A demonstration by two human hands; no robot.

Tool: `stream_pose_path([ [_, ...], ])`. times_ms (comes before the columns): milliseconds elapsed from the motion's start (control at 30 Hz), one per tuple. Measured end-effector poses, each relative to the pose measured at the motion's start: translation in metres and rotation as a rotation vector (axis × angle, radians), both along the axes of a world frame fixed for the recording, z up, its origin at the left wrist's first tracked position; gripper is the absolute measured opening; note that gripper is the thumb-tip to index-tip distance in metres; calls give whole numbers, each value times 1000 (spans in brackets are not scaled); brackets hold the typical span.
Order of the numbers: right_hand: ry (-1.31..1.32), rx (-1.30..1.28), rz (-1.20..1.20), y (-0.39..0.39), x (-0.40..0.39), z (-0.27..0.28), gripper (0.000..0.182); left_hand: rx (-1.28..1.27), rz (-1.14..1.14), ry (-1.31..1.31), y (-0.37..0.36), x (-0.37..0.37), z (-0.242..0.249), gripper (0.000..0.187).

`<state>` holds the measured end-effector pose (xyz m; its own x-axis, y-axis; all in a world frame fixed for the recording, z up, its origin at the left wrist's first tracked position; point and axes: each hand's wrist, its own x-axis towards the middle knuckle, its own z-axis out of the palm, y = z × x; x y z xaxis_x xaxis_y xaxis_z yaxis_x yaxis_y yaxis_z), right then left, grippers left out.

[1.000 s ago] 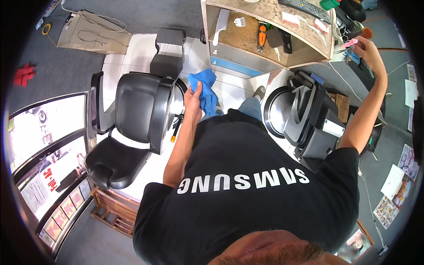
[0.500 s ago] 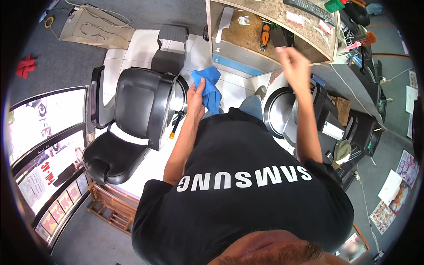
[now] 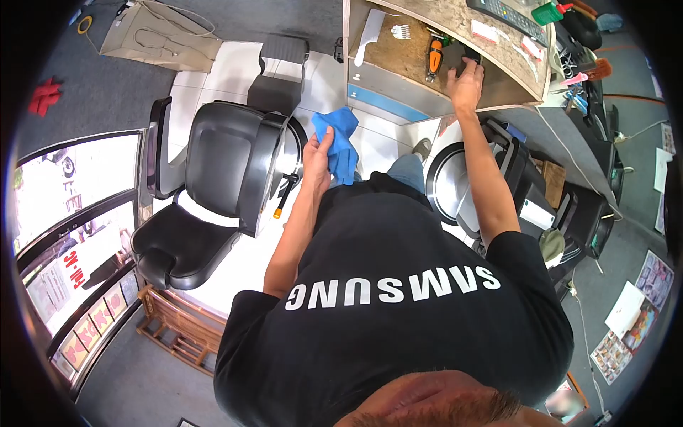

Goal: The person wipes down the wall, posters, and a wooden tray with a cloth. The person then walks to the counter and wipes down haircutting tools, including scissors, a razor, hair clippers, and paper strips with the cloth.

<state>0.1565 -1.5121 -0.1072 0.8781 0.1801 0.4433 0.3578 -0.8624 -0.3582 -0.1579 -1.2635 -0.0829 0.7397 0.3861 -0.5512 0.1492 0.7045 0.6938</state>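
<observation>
A crumpled blue cloth (image 3: 342, 146) hangs from my left hand (image 3: 317, 158), whose thumb lies over its upper part. My right hand (image 3: 465, 87) reaches into the open compartment of the wooden cabinet (image 3: 405, 67), with its fingers apart. Just beyond its fingertips is a small dark object (image 3: 472, 54), partly hidden; whether they touch it is unclear. To the left of that hand lies an orange and black clipper (image 3: 434, 58). A white comb-like tool (image 3: 369, 35) and a white clipper guard (image 3: 400, 32) are further left in the compartment.
A black barber chair (image 3: 224, 160) stands at left, its footrest (image 3: 276, 92) near the cabinet. Another chair (image 3: 526, 174) is by my right arm. On the cabinet top are a remote (image 3: 506, 20) and a green bottle (image 3: 548, 13). A wooden bench (image 3: 178, 327) is at lower left.
My right hand has moved up and deeper into the compartment, its fingers now spread. The dark flat piece seen near its fingertips has left its earlier spot. My left hand still holds the cloth.
</observation>
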Motion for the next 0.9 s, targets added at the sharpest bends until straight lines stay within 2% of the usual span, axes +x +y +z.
stream_pose_path([
  [133,-15,247,98,34,-8,10,44,6,-17,20,-1,0,-2,27],
  [167,82,302,154,44,-10,15,43,9,-29,26,0,0,-2,28],
  [267,211,484,94,62,-9,17,40,31,-52,34,-1,3,2,31],
  [300,95,403,73,55,4,-3,32,27,-48,28,-1,4,4,31],
  [400,-123,56,19,18,45,-62,29,20,-40,17,0,7,10,30],
  [433,62,120,-95,18,41,-56,28,21,-38,19,1,7,10,30],
  [533,415,4,-237,24,39,-23,29,24,-40,20,3,4,7,30],
  [733,433,-1,-243,2,41,-18,28,12,-8,11,4,-3,10,27],
  [767,484,-11,-223,-4,37,-18,33,16,2,6,4,-3,10,27],
  [900,465,-209,-164,-24,12,-33,43,-12,12,36,5,-5,5,27],
])
